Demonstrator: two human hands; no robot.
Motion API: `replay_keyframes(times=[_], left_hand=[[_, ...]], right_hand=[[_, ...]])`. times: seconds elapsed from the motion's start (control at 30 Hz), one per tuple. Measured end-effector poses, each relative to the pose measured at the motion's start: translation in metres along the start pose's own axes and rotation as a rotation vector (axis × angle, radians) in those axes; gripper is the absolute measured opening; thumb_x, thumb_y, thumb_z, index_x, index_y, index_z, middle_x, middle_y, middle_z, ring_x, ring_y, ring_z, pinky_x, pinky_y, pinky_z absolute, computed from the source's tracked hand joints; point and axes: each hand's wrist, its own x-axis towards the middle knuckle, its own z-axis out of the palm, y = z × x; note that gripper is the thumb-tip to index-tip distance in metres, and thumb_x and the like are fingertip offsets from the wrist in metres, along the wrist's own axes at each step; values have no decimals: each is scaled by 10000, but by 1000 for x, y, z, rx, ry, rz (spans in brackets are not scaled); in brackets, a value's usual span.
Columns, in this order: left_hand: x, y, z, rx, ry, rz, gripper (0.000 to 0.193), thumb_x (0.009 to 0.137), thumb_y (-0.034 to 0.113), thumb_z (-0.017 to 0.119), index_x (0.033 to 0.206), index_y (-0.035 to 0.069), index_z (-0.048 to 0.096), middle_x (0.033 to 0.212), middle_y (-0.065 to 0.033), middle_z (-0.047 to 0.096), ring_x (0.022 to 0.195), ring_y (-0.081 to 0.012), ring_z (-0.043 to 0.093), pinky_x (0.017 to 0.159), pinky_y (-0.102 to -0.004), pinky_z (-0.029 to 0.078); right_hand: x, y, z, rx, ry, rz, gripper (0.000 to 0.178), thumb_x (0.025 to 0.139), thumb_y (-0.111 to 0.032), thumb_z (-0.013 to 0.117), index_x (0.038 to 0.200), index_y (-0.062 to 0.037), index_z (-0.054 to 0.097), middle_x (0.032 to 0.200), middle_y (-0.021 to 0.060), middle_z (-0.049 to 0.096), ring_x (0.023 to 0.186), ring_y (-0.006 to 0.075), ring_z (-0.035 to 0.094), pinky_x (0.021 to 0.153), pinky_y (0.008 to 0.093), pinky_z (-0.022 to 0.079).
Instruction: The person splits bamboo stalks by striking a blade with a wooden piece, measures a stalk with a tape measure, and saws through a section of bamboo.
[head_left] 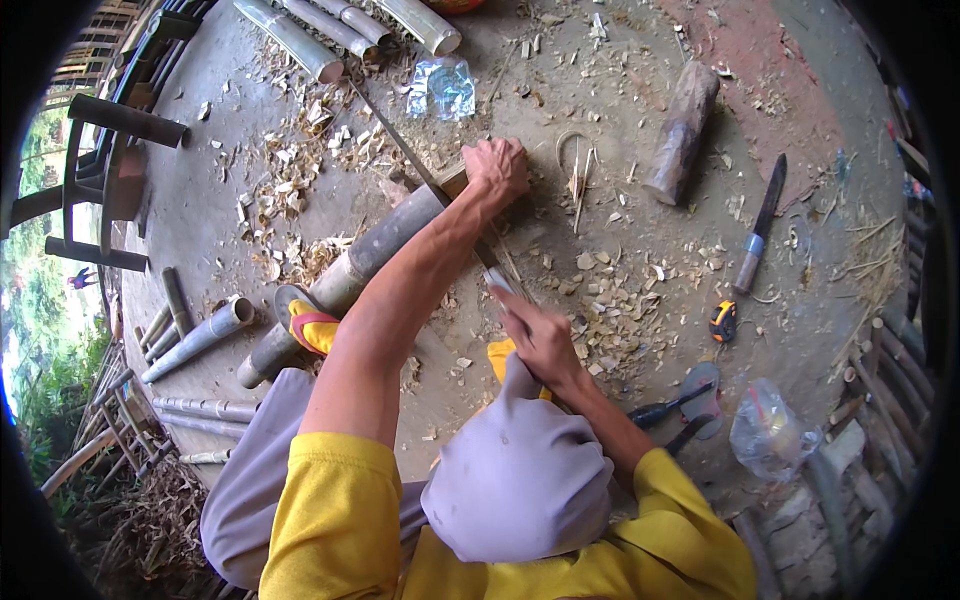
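Note:
A thick grey bamboo pole (pixel 385 243) lies slantwise on the ground in front of me. My left hand (pixel 497 168) is closed over its far end, the fingertips partly hidden. In my right hand (pixel 545 345) is the handle end of a long, narrow saw (pixel 398 140). Its blade runs up and to the left, crossing the pole just short of my left hand. My left foot, in a yellow sock (pixel 314 328) and a flip-flop, presses against the pole's nearer part. My left forearm hides part of the pole and blade.
Cut bamboo poles (pixel 290 38) lie at the top, by a crumpled clear plastic piece (pixel 442 88). On the right are a short log (pixel 684 133), a long knife (pixel 765 220), a tape measure (pixel 723 321) and a plastic bag (pixel 768 428). Wood chips (pixel 625 310) litter the ground.

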Motion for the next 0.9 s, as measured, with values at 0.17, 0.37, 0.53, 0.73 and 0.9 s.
replay_keyframes(times=[0.17, 0.37, 0.53, 0.73, 0.9], left_hand=[[1, -6, 13, 1, 149, -16, 300, 752, 270, 632, 1000, 102, 638, 988, -69, 654, 931, -232, 617, 710, -384, 439], [9, -4, 8, 6, 70, 38, 407, 771, 289, 592, 1126, 94, 562, 1048, -83, 621, 960, -264, 595, 751, -442, 451], [2, 6, -24, -107, 214, 139, 451, 768, 361, 628, 1116, 87, 543, 1005, -103, 592, 944, -267, 562, 725, -408, 439], [-54, 14, -118, -362, 772, 302, 294, 811, 304, 592, 960, 57, 532, 856, -133, 577, 821, -265, 575, 659, -409, 447], [-106, -24, -143, -377, 1005, 350, 180, 778, 167, 575, 929, 72, 559, 771, -106, 590, 701, -255, 604, 575, -404, 516]], right_hand=[[-99, -13, -48, -115, -43, 70, 295, 846, -7, 581, 1138, -23, 615, 956, 166, 659, 764, 291, 647, 682, 376, 516], [-20, 11, -5, -71, -47, 68, 309, 857, -22, 562, 1162, -50, 607, 973, 192, 650, 760, 313, 654, 687, 360, 511], [20, -5, 8, 58, 74, -62, 322, 842, -5, 566, 1161, -37, 603, 1079, 159, 643, 878, 292, 667, 725, 340, 520], [-46, 23, -37, 12, 227, 32, 327, 853, -14, 571, 1179, 7, 586, 1108, 204, 629, 937, 243, 651, 775, 327, 520], [-97, 24, -115, -414, 538, 199, 409, 891, -59, 549, 1291, -4, 485, 1251, 196, 540, 1087, 276, 564, 895, 362, 459]])
